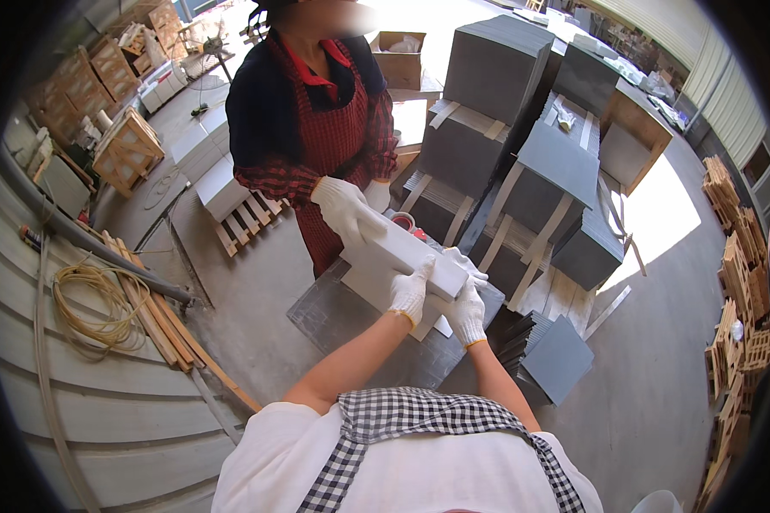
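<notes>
A long white box (406, 253) is tilted over a small work table (316, 309). My left hand (409, 296), in a white knit glove, grips its near side, thumb on top. My right hand (464, 315), gloved alike, is closed at the box's right end. A co-worker in a red checked apron has a gloved hand (342, 209) on the far end; that person's other glove is partly hidden behind it. Beneath the box lies a pale flat sheet (364, 284). Behind it sits a red tape roll (404, 223). A white glove-like thing (466, 263) shows just beyond my hands.
Tall stacks of dark grey slabs (496, 77) rise beyond the table, and more grey slabs (556, 359) lean at its right. White boxes (222, 188) on a pallet stand left. A coiled hose (98, 308) and wooden planks (158, 316) lie at the left; pallets (731, 282) line the right.
</notes>
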{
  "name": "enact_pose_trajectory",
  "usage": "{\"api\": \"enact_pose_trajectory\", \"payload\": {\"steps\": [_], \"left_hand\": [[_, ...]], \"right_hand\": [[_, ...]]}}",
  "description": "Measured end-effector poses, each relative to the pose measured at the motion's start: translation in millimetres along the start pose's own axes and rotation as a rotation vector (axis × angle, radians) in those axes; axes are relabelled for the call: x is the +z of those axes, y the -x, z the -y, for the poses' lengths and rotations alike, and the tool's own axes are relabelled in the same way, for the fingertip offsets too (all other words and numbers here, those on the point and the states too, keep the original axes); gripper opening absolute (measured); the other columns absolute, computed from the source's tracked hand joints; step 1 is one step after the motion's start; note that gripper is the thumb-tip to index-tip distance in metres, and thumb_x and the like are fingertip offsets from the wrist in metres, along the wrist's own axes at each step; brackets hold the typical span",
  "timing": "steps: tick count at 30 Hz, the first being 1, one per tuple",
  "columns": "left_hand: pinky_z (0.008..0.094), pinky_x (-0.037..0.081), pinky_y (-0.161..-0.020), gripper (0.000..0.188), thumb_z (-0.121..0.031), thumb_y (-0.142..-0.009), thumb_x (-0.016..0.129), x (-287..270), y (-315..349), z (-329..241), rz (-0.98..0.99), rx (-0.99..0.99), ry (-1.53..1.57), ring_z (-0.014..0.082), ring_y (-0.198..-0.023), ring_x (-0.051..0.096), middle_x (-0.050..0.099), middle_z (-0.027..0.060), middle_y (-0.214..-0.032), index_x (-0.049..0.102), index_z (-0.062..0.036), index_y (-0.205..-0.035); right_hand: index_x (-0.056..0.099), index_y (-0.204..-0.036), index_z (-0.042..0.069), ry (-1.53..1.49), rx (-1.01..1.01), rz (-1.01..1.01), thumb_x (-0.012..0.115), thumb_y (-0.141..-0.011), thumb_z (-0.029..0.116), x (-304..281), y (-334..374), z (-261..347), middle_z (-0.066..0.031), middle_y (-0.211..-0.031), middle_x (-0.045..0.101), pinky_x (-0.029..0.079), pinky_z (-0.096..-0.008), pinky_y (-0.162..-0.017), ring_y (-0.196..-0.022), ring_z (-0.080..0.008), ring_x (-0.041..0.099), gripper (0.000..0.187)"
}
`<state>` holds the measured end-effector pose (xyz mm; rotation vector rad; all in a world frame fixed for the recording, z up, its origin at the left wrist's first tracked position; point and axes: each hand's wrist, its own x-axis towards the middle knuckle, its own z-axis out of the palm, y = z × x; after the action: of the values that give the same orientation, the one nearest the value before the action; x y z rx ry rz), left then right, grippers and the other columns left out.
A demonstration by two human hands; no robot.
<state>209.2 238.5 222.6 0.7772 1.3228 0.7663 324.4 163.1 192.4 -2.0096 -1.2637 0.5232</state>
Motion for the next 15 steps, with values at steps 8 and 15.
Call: {"api": "enact_pose_trajectory", "payload": {"steps": [8, 15], "left_hand": [[0.0382, 0.053, -0.088, 0.083, -0.049, -0.078, 0.082, 10, 8, -3, -0.109, 0.047, 0.039, 0.0266, -0.106, 0.064, 0.064, 0.0204, -0.121, 0.054, 0.0122, -0.127], [0.0416, 0.054, -0.085, 0.081, -0.048, -0.079, 0.081, 17, 13, -10, -0.124, 0.002, -0.064, 0.0267, -0.105, 0.064, 0.062, 0.0175, -0.12, 0.052, 0.0082, -0.129]], "right_hand": [[0.054, -0.126, 0.007, -0.037, -0.004, -0.013, 0.082, -0.071, 0.055, -1, -1, -5, -0.0166, -0.115, 0.068, 0.053, -0.0431, -0.089, -0.107, -0.0352, 0.066, 0.078], [0.056, -0.122, 0.007, -0.034, -0.031, -0.053, 0.086, -0.07, 0.047, 0, -5, -17, -0.017, -0.11, 0.068, 0.054, -0.0452, -0.085, -0.1, -0.0356, 0.067, 0.073]]}}
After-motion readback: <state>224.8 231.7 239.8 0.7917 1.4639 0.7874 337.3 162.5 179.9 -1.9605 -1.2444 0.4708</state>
